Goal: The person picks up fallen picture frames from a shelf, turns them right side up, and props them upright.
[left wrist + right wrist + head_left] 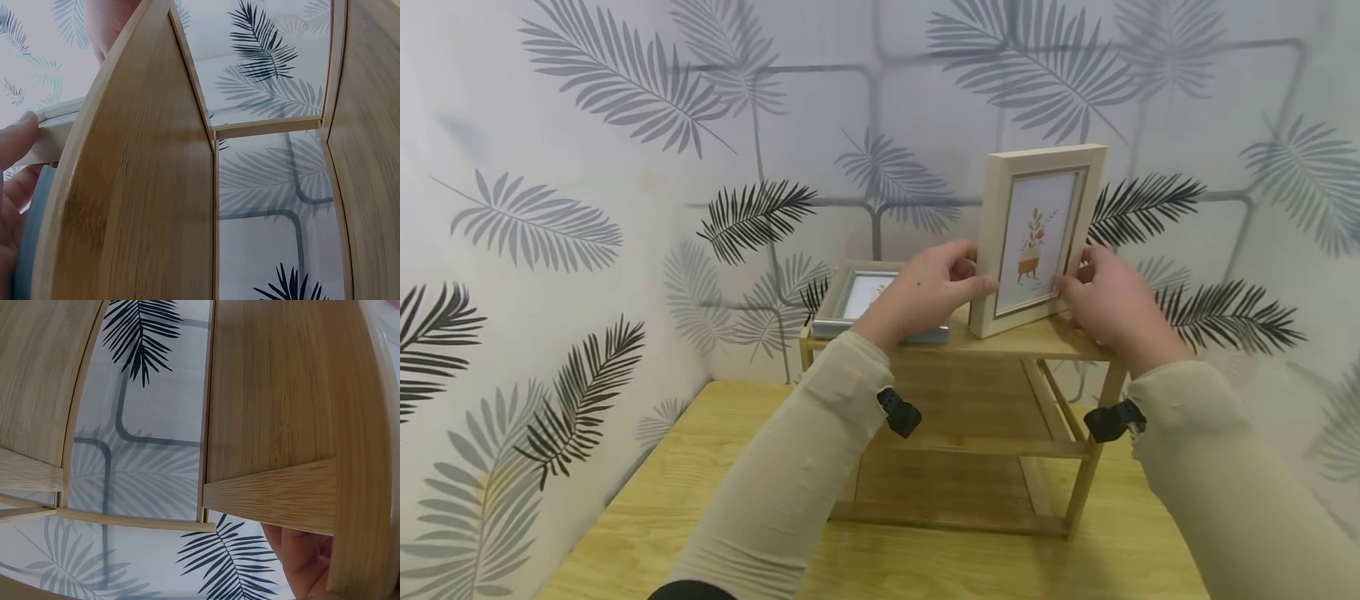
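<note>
A light wooden picture frame [1037, 237] with a plant print stands upright on the top of a small wooden shelf [1015, 343]. My left hand [928, 292] grips its left edge, and my right hand [1108, 300] grips its lower right edge. In the left wrist view, my left hand's fingers [15, 147] press on the pale frame edge [53, 128] beside the shelf's boards [137, 200]. The right wrist view shows the shelf's underside [281, 412] and part of my right hand [306, 559].
A grey-framed picture [857, 302] lies flat on the shelf top, left of the upright frame. The shelf stands on a wooden table [700, 483] in a corner of leaf-patterned walls [587, 167]. Black camera mounts sit on both wrists.
</note>
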The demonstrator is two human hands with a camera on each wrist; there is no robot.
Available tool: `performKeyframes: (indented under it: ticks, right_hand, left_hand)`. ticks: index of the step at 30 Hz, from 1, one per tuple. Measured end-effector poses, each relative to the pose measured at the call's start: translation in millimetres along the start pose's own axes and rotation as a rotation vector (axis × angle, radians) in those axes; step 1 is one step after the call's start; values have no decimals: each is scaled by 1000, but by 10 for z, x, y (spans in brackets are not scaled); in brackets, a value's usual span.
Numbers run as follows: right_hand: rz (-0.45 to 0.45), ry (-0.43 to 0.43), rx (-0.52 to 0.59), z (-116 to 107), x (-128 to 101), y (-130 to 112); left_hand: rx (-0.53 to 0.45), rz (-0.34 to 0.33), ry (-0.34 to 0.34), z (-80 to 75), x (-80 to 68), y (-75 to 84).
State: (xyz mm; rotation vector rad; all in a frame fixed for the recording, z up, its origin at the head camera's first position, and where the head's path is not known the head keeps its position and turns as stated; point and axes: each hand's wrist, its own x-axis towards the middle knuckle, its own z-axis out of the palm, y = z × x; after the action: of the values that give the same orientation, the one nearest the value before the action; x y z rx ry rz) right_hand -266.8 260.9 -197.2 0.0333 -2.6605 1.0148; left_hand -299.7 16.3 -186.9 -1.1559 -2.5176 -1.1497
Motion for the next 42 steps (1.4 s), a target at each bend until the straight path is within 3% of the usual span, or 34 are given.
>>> performKeyframes:
  ticks: [26, 35, 42]
  right_hand:
    - [-42, -44, -51, 21, 3, -18]
    - [-48, -98, -57, 8, 44, -47]
    - [-77, -136, -105, 1, 109, -76]
  left_hand:
    - [-34, 39, 11, 19, -10, 33]
    - [-61, 62, -11, 28, 17, 53]
    - [-5, 69, -40, 20, 32, 79]
